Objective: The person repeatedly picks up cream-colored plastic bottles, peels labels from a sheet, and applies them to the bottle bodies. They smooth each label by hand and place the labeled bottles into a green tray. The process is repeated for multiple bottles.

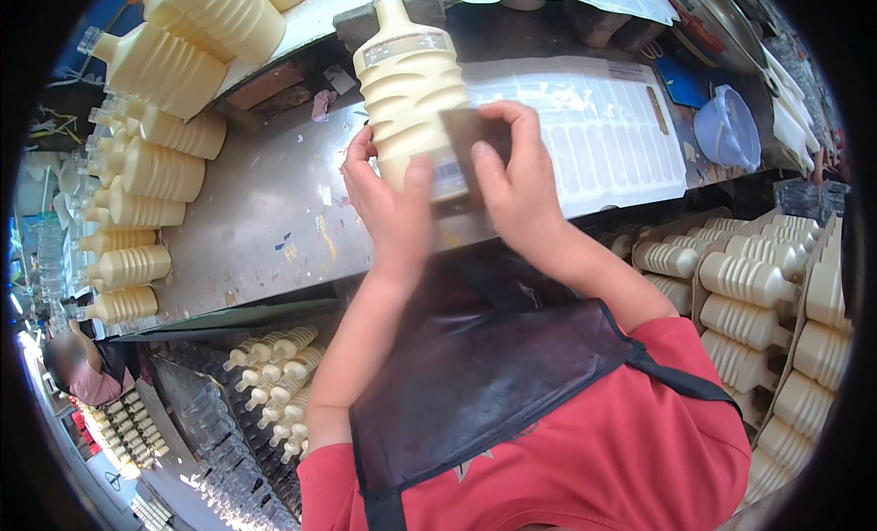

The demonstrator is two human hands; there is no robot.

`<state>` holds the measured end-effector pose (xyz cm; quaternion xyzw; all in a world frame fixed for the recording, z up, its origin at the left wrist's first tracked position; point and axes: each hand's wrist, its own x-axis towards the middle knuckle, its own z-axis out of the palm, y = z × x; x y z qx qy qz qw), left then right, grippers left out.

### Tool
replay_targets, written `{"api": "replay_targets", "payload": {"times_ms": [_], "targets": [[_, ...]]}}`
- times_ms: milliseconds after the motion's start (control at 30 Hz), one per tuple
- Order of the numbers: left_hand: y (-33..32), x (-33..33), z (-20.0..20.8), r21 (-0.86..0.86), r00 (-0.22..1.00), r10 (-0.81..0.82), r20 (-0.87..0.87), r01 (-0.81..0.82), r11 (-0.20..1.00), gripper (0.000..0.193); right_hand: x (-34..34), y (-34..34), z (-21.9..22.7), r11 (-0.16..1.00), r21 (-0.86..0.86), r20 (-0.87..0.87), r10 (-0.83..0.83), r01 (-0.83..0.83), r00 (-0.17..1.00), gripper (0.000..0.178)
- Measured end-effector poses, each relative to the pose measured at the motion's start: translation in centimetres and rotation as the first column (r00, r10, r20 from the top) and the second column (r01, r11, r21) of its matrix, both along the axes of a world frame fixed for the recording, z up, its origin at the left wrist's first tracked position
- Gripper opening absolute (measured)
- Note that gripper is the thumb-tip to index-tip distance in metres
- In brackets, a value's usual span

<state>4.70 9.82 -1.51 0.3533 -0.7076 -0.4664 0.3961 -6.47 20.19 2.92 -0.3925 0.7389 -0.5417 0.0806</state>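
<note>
A cream-coloured ribbed bottle (411,84) lies on its side in front of me, its neck pointing away and resting in a dark notched block (350,27). A clear printed label (444,173) covers the bottle near its base, and a patterned band shows by its shoulder. My left hand (388,198) is closed on the bottle's lower left side, thumb on the label. With my right hand (521,170) I grip a flat dark brown pad (470,147), pressed along the bottle's right side. Motion blurs my left wrist slightly.
White label sheets (603,157) cover the metal table (237,220) on the right, beside a light-blue bucket (726,129). Cream bottles (151,184) line the left edge. Crates of bottles (731,321) stand at right. Another person (96,367) is far left.
</note>
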Motion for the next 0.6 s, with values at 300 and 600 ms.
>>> {"api": "replay_targets", "payload": {"times_ms": [300, 600], "targets": [[-0.3, 0.2, -0.2, 0.131, 0.994, -0.045, -0.103, 0.058, 0.99, 0.066, -3.3, 2.0, 0.2, 0.965, -0.038, -0.465, 0.212, -0.258, 0.86, 0.029], [-1.0, 1.0, -0.3, 0.286, 0.968, -0.041, -0.249, 0.114, 0.952, 0.057, -1.8, 1.8, 1.5, 0.95, -0.085, -0.718, 0.151, -0.301, 0.68, 0.023]]}}
